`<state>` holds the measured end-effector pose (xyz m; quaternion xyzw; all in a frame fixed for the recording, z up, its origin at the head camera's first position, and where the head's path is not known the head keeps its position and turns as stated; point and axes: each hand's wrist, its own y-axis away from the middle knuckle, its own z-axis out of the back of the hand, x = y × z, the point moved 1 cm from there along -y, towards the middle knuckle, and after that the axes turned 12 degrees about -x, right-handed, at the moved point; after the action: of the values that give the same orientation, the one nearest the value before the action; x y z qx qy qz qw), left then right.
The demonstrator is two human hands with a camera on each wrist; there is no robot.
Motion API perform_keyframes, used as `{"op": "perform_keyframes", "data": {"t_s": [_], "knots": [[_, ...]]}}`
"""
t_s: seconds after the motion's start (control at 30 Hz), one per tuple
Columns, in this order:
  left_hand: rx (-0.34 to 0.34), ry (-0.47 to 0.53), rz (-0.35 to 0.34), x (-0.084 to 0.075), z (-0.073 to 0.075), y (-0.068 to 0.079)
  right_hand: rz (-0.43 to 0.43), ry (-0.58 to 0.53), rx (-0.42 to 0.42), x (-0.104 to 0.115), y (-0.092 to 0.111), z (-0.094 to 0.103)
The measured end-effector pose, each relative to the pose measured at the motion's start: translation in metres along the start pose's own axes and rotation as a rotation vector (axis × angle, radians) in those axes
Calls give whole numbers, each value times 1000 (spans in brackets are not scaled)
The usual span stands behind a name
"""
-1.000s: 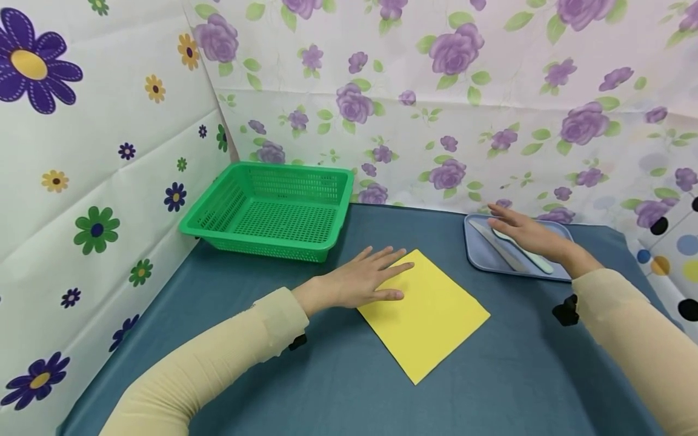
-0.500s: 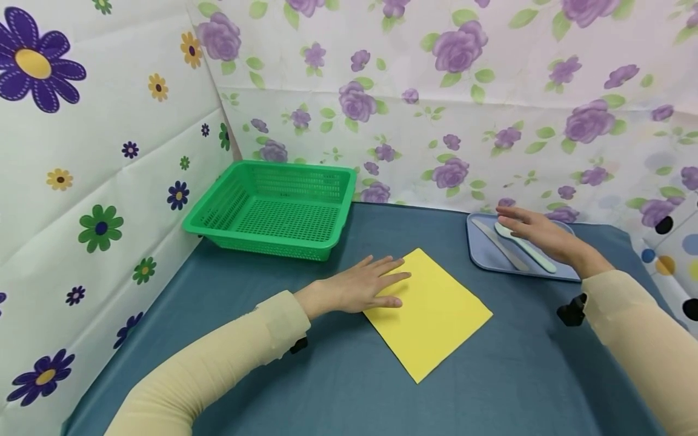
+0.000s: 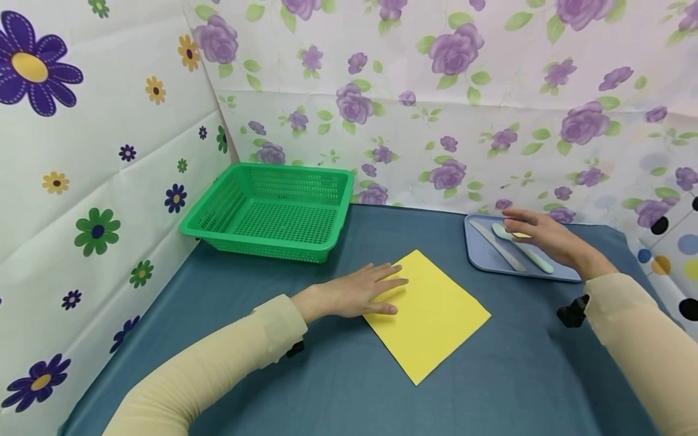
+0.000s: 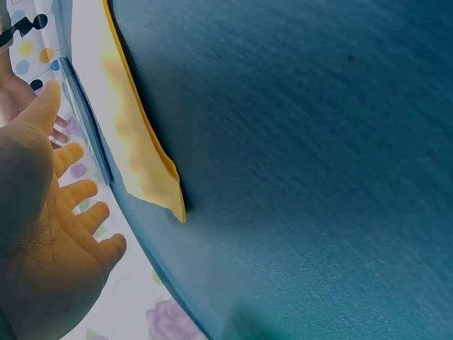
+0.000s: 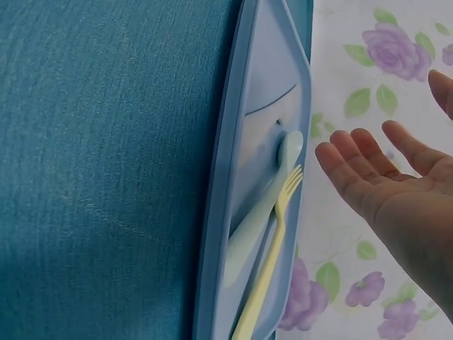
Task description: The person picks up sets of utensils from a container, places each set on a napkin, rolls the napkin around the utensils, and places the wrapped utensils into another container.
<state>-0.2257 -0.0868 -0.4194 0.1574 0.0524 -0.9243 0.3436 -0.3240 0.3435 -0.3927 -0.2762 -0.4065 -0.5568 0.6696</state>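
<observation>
A yellow square napkin or cloth (image 3: 431, 324) lies on the blue-covered table, one corner toward me. My left hand (image 3: 354, 295) hovers over its left corner with fingers spread, holding nothing; in the left wrist view the hand (image 4: 53, 241) appears apart from the napkin. At right, my right hand (image 3: 553, 241) hangs above a blue tray (image 3: 482, 257), fingers extended and without anything in them. On the tray are a pale knife (image 3: 495, 244), a mint-green spoon (image 3: 537, 259) and a yellow fork (image 5: 267, 255), the fork mostly hidden under the hand in the head view.
A green perforated basket (image 3: 272, 243) stands at the back left of the table. Flowered sheets (image 3: 403, 133) rise behind and to the left, with a dotted one at the right edge.
My right hand has shifted to the right over the tray, uncovering more of the spoon. My left hand has drifted slightly toward me. The napkin and utensils stay in place.
</observation>
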Motion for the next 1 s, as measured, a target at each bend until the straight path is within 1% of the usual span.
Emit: {"op": "perform_keyframes", "data": {"t_s": [0.07,0.3,0.47,0.57,0.87,1.0], "knots": [[3,0,-6,1,-2,1,-8,-10,-2,-2,0,0],[8,-60,-52,4,-9,7,-25,-25,4,-11,-2,-2],[11,-68,-75,5,-13,11,-38,-17,19,-14,-3,-3],[0,-74,-83,6,-13,13,-39,-26,25,-14,-3,-5],[5,-25,-105,11,-20,21,-38,-14,29,-12,-2,-6],[9,-7,-99,13,-21,23,-33,-22,45,-12,1,-6]]}}
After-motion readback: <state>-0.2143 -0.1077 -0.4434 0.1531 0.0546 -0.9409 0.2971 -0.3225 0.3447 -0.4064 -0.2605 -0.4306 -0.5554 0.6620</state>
